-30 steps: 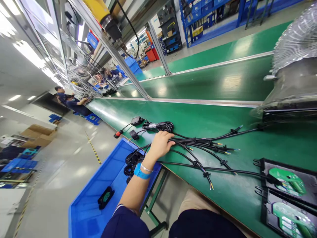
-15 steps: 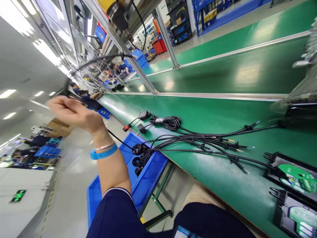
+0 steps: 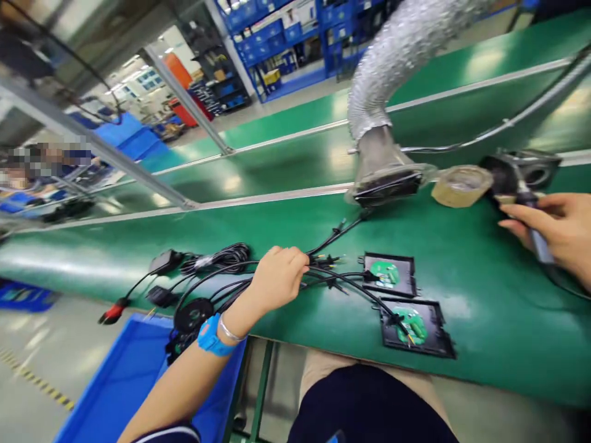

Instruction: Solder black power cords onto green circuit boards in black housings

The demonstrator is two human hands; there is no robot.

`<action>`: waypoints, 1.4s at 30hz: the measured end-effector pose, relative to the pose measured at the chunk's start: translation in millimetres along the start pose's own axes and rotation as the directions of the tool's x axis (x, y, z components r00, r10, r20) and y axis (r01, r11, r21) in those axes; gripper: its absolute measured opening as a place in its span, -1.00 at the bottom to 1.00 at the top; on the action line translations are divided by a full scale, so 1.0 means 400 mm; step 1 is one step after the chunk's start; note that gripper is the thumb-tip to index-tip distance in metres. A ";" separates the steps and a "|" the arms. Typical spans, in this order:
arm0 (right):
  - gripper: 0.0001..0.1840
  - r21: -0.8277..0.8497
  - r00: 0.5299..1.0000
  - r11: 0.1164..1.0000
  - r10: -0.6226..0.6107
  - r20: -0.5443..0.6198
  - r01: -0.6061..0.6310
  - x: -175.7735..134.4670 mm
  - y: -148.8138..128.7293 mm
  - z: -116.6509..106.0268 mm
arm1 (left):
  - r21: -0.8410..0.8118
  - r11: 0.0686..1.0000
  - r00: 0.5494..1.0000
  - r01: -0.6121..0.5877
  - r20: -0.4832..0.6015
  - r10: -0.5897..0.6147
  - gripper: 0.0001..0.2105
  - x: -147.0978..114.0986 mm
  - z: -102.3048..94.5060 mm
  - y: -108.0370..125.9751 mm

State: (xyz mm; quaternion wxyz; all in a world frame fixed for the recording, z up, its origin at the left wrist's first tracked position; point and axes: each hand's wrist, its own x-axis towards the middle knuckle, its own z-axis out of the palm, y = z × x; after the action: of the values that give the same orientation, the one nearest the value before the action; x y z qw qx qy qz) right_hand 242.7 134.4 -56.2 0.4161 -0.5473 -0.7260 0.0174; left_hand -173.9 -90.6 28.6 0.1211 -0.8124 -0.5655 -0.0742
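1. Two hands are busy at the green desk [image 3: 498, 320]: the left hand [image 3: 279, 280] has its fingers closed round a black cable [image 3: 378, 302], though I can't tell whether they pinch a second one too. The right hand [image 3: 566, 237] has its fingers wrapped on a slim tool [image 3: 539, 245], something like a soldering iron.

2. The black cable runs from the left hand to the lower housing [image 3: 436, 338], its bare-wired end over the green board [image 3: 418, 329] there.

3. That end worries me: should the left hand shift, the stripped wires could drag on the board and bend.

4. Other cables [image 3: 329, 261] lie close by the hand, so a tug could snag one and strain the join at the upper housing [image 3: 405, 278].

5. If the tool is hot, a careless swing could scorch the tape roll [image 3: 455, 197] nearby.

6. The black cable's long axis slants rightward and toward the person, bare end at the desk's near edge. The slim tool points away and leftward, toward a dark block [image 3: 538, 163]; its tip is unclear.
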 end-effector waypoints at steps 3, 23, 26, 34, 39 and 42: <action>-0.50 -0.048 0.984 0.999 0.003 0.176 0.005 0.006 0.038 -0.010 | -0.081 0.997 0.999 0.018 -0.027 -0.020 -0.77 0.025 0.041 0.028; -0.47 -0.014 0.999 1.000 0.006 0.033 -0.005 -0.002 -0.003 -0.056 | -0.676 0.604 0.850 -0.422 -0.064 0.523 -0.68 0.036 0.042 0.146; -0.62 0.107 0.961 0.964 -0.223 -0.162 0.242 -0.077 -0.106 -0.105 | -0.808 0.576 0.961 -0.123 0.049 0.273 -0.70 0.064 0.029 0.207; -0.74 0.406 0.971 0.884 -0.233 -0.048 0.232 -0.337 -0.417 -0.147 | -0.887 0.407 0.957 0.218 0.276 0.089 -0.77 0.101 0.034 0.284; -0.68 0.555 0.997 0.829 -0.068 -0.029 0.073 -0.378 -0.467 -0.121 | -0.911 0.312 0.952 0.268 0.300 0.057 -0.76 0.105 0.023 0.288; -0.65 0.617 0.998 0.786 -0.055 0.005 0.040 -0.380 -0.471 -0.115 | -0.932 0.180 0.938 0.314 0.334 0.094 -0.79 0.114 0.028 0.287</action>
State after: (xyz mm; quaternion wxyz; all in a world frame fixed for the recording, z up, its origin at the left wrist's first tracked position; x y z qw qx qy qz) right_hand 132.7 -83.8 -24.3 0.5639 -0.3629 -0.6987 0.2493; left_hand -50.6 -84.3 16.7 -0.5220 -0.6579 -0.4565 -0.2938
